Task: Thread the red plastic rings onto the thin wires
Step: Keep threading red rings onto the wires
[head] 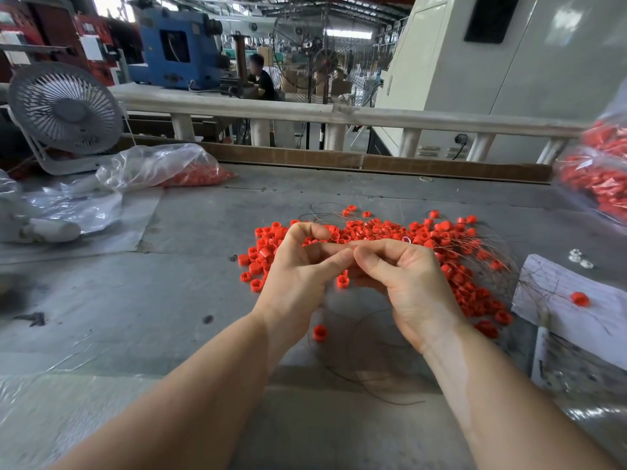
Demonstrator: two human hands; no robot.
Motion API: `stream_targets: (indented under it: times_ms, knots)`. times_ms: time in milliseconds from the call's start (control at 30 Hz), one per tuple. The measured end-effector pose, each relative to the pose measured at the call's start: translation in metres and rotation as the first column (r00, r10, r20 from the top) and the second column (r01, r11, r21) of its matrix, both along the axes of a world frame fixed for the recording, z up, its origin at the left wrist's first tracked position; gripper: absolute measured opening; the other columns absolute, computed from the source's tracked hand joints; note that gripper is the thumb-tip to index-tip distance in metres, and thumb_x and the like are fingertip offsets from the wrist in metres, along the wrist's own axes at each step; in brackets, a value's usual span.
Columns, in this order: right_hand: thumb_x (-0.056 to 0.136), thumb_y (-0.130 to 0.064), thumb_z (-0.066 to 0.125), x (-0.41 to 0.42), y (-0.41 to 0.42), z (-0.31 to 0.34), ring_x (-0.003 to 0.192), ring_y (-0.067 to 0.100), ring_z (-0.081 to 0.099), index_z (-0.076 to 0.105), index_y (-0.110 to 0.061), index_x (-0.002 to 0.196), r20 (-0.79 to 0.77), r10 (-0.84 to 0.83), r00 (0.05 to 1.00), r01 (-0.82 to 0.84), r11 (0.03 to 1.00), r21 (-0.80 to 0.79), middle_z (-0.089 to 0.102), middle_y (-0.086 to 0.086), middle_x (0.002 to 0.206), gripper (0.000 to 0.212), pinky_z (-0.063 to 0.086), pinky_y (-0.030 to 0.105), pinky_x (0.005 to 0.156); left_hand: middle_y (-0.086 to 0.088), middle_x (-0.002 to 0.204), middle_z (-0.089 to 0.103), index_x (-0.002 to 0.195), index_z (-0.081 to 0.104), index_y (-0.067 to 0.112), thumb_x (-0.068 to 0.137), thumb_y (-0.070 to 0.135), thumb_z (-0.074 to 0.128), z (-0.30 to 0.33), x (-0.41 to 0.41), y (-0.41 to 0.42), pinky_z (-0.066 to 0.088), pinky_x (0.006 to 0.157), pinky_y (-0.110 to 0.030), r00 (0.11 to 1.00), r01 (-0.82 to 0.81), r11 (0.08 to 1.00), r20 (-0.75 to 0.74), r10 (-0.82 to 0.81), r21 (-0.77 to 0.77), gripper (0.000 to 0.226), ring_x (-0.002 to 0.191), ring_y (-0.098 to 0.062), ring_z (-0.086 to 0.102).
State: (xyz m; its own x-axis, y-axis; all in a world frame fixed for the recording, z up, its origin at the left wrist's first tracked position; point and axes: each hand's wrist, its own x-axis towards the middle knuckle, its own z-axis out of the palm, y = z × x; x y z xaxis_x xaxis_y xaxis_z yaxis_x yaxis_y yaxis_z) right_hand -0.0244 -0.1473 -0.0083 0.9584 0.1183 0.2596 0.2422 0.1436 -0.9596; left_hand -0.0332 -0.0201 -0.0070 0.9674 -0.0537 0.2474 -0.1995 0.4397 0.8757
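Your left hand (298,266) and right hand (403,276) meet at the centre of the frame, fingertips curled together and pinching something small between them; whether that is a ring, a wire end or both is hidden by your fingers. The red plastic rings (454,266) lie in a loose heap on the grey table (135,317) just beyond and to the right of your hands, with a few strays nearer you. They look light, hard and smooth, so they will likely skid if nudged; take each by its outer rim between thumb and forefinger, leaving the hole free. The thin wires (373,385) tangle through the heap and loop toward the lower centre; they seem springy and easily kinked, so hold one close to its tip, where it will wander least. At upper left a clear plastic bag (152,164) lies slumped and open with more red rings inside; at the right edge, another bag (597,171), blurred, is packed full of them.
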Motion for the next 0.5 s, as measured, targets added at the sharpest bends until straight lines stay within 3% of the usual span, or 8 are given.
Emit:
stream_targets:
  times_ms: [233, 367, 500]
  knots:
    - [0.082, -0.004, 0.061, -0.001, 0.0005, 0.0012, 0.075, 0.012, 0.068, 0.069, -0.001, 0.085, 0.012, -0.029, 1.0, 0.029, 0.999, 0.032, 0.074, 0.007, 0.085, 0.009, 0.052, 0.02, 0.064, -0.002, 0.07, 0.068, 0.086, 0.043, 0.015, 0.083, -0.005, 0.059, 0.0007, 0.0005, 0.0012, 0.043, 0.049, -0.023, 1.0, -0.016, 0.997, -0.017, 0.017, 0.072, 0.025, 0.062, -0.016, 0.061]
    - [0.082, -0.001, 0.061, -0.0006, 0.0004, 0.0009, 0.074, 0.013, 0.068, 0.07, -0.002, 0.084, -0.03, -0.04, 0.999, 0.042, 0.996, 0.084, 0.074, 0.009, 0.084, 0.009, 0.052, 0.021, 0.065, 0.001, 0.069, 0.069, 0.09, 0.046, 0.012, 0.085, -0.006, 0.056, -0.0007, 0.0007, -0.0017, 0.05, 0.059, -0.02, 1.0, -0.01, 0.999, 0.016, 0.009, 0.051, 0.021, 0.066, -0.011, 0.064]
    - [0.069, -0.013, 0.064, -0.0005, 0.0005, 0.0034, 0.068, 0.009, 0.066, 0.069, -0.004, 0.081, -0.081, -0.029, 0.996, 0.042, 0.986, 0.159, 0.073, 0.006, 0.077, 0.015, 0.05, 0.016, 0.06, 0.0, 0.077, 0.07, 0.094, 0.05, 0.011, 0.076, 0.008, 0.067, -0.0025, 0.0002, -0.0035, 0.051, 0.066, -0.023, 0.999, 0.002, 0.997, 0.045, -0.005, 0.074, 0.025, 0.073, -0.014, 0.063]
